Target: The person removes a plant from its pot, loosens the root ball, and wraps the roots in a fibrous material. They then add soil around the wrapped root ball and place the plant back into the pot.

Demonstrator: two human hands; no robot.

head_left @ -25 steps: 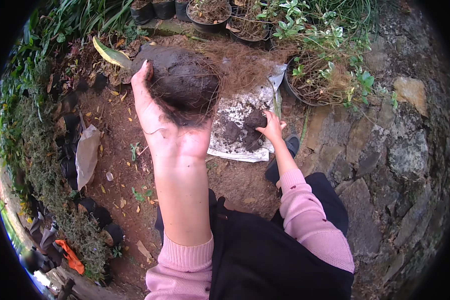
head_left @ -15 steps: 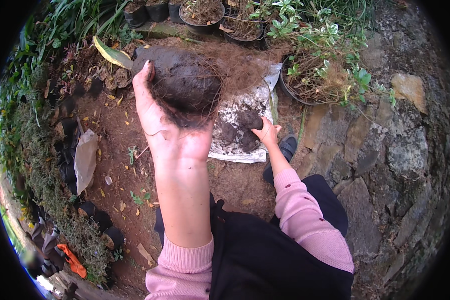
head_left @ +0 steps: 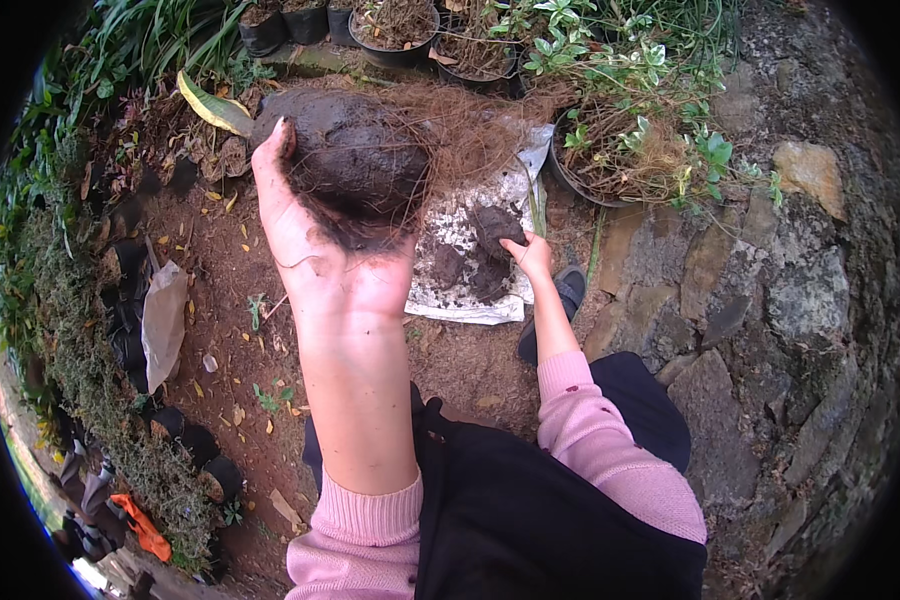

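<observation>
My left hand (head_left: 335,250) is raised palm up, with a big lump of wet dark soil (head_left: 355,150) resting in it. Thumb and palm wrap the lump's near side; the other fingers are hidden beneath. Brown fibres (head_left: 470,125) cling to its right side and hang loose. A yellow-edged green leaf (head_left: 215,105) sticks out at the lump's left end. Lower and to the right, my right hand (head_left: 533,257) grips a clump of mud (head_left: 494,228) over a soil-smeared white plastic sheet (head_left: 470,312). Smaller mud clumps (head_left: 450,266) lie beside it.
Potted plants (head_left: 610,165) and black pots (head_left: 395,30) line the far side. A stone wall (head_left: 720,420) rises on the right. Along the left run black plant bags (head_left: 200,443), a pale plastic piece (head_left: 163,325) and an orange cloth (head_left: 142,527). My sandalled foot (head_left: 567,298) is beside the sheet.
My right fingers have drawn the mud clump slightly up from the other clumps. My left hand still holds the soil lump, and the whole view has shifted a little.
</observation>
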